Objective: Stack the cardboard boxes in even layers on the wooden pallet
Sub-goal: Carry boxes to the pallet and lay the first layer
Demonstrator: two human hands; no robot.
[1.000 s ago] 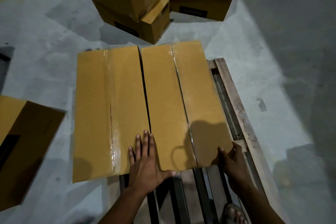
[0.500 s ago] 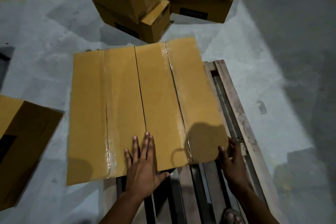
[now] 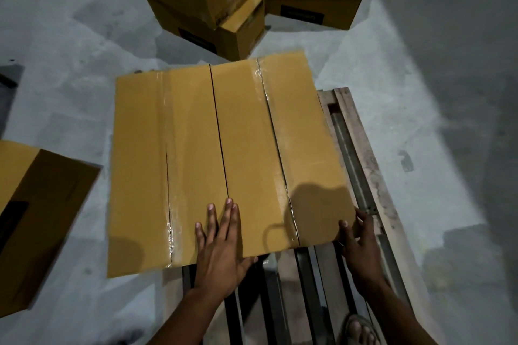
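Boxes: two cardboard boxes, the left box point(image 3: 165, 171) and the right box point(image 3: 283, 154), lie side by side on the wooden pallet point(image 3: 361, 148).
Left hand point(image 3: 221, 244): spread flat, pressing the tops at the near edge.
Right hand point(image 3: 358, 241): fingers curled round the right box's near corner.
Overhang risk: the left box appears to jut past the pallet's left side; pushing further could tip it onto the floor point(image 3: 70, 70).
Layer risk: the slight skew could make later layers uneven.

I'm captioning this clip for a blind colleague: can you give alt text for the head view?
Two cardboard boxes lie side by side on a wooden pallet; the left hand presses flat on top, the right hand holds the near right corner. More boxes are stacked on the concrete floor behind.
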